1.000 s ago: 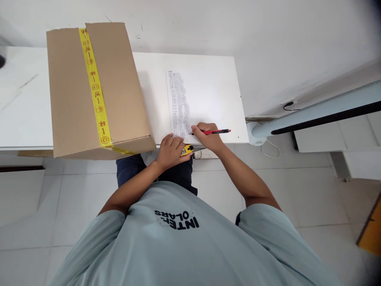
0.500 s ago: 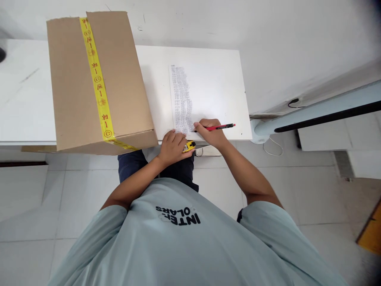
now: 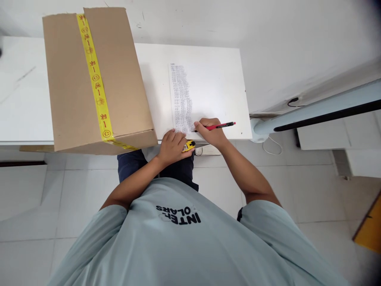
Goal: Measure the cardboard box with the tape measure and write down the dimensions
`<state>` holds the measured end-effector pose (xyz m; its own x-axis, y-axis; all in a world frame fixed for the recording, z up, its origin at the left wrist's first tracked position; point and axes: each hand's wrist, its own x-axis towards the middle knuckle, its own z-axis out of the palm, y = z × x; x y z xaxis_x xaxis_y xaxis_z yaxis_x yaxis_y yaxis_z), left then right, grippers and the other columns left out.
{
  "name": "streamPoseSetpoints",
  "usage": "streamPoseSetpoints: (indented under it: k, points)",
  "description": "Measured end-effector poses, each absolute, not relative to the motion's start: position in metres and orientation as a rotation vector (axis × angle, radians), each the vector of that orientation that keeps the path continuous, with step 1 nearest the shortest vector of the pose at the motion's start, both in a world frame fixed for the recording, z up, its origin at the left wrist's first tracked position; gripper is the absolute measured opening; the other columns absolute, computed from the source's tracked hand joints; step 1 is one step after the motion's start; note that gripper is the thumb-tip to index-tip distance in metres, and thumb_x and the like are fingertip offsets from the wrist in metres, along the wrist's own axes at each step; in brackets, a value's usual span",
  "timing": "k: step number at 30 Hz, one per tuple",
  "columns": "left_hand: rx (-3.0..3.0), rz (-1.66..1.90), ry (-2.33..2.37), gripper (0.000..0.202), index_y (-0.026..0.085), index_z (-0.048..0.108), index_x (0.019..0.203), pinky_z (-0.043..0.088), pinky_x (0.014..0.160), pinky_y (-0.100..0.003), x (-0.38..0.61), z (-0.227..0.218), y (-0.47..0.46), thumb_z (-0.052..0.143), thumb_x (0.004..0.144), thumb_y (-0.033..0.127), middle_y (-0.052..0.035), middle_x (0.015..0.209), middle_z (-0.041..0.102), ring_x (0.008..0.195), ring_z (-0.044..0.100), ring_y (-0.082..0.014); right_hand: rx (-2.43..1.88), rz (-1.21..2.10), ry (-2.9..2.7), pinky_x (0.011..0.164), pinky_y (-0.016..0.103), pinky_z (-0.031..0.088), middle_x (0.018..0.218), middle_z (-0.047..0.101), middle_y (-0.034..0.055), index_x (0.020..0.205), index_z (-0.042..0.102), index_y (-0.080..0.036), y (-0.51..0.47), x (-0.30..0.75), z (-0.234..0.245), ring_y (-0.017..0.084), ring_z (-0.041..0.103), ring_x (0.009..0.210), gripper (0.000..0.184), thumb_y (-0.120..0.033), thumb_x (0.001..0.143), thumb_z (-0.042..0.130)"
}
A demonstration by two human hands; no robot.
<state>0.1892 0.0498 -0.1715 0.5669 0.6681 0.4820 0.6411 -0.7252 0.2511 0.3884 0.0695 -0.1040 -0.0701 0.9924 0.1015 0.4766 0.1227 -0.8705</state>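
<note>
A sheet of paper (image 3: 179,95) covered in small handwriting lies on the white table (image 3: 220,83). My right hand (image 3: 213,132) is closed around a red and black pen (image 3: 222,126), its tip down at the lower part of the writing. At the table's front edge, my left hand (image 3: 173,147) curls around a yellow and black tape measure (image 3: 189,145), with the fingers resting by the bottom of the sheet. The tape measure's blade is not visible. Left of the paper stands a large cardboard box (image 3: 125,71), shut with printed yellow tape (image 3: 95,79).
The wall (image 3: 190,20) runs along the table's back edge. To the right, a light blue post (image 3: 321,109) slants past the table's end, with a cable (image 3: 274,147) on the floor below. A yellow and brown object (image 3: 369,228) shows at the far right.
The view has shifted slightly, so the box appears a little further left and higher. The pen's rear end has tipped slightly; both hands keep their holds.
</note>
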Motion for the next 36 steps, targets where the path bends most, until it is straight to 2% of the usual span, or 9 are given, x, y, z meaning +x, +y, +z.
streamPoseSetpoints:
  k: [6,13,23,30,36]
  points:
    - [2.722,0.901,1.118,0.042,0.019,0.074,0.101,0.052,0.107,-0.054,0.1884,-0.1716,0.0494,0.065,0.093,0.059,-0.0128,0.107,0.076,0.102,0.069,-0.0303,-1.491,0.833,-1.616,0.057,0.034,0.040,0.053,0.052,-0.0009,0.052,0.046,-0.024,0.0697,0.3881,-0.1049,0.015,0.050,0.056,0.059,-0.063,0.092,0.061]
    - [2.692,0.900,1.133,0.045,0.018,0.074,0.101,0.052,0.107,-0.053,0.1893,-0.1716,0.0494,0.067,0.091,0.062,-0.0138,0.107,0.076,0.103,0.069,-0.0309,-1.498,0.795,-1.576,0.056,0.033,0.036,0.053,0.051,-0.0011,0.052,0.045,-0.024,0.0685,0.3868,-0.1068,0.014,0.047,0.055,0.060,-0.064,0.093,0.060]
    - [2.704,0.962,1.105,0.040,0.019,0.074,0.102,0.053,0.106,-0.052,0.1874,-0.1739,0.0492,0.068,0.092,0.057,-0.0123,0.105,0.076,0.105,0.069,-0.0303,-1.499,0.825,-1.593,0.058,0.034,0.041,0.054,0.055,-0.0004,0.051,0.049,-0.024,0.0696,0.3870,-0.1059,0.017,0.053,0.058,0.056,-0.060,0.092,0.061]
    - [2.703,0.922,1.124,0.041,0.019,0.074,0.101,0.053,0.106,-0.052,0.1873,-0.1719,0.0496,0.067,0.092,0.058,-0.0120,0.106,0.076,0.103,0.069,-0.0298,-1.509,0.790,-1.553,0.056,0.033,0.039,0.054,0.056,-0.0004,0.051,0.048,-0.024,0.0683,0.3869,-0.1078,0.015,0.050,0.056,0.056,-0.059,0.092,0.061]
    - [2.673,0.912,1.104,0.038,0.020,0.074,0.100,0.053,0.107,-0.052,0.1861,-0.1689,0.0506,0.069,0.091,0.057,-0.0120,0.105,0.076,0.103,0.070,-0.0288,-1.519,0.804,-1.572,0.056,0.033,0.039,0.051,0.051,-0.0016,0.051,0.050,-0.024,0.0686,0.3882,-0.1075,0.016,0.050,0.056,0.055,-0.059,0.092,0.062]
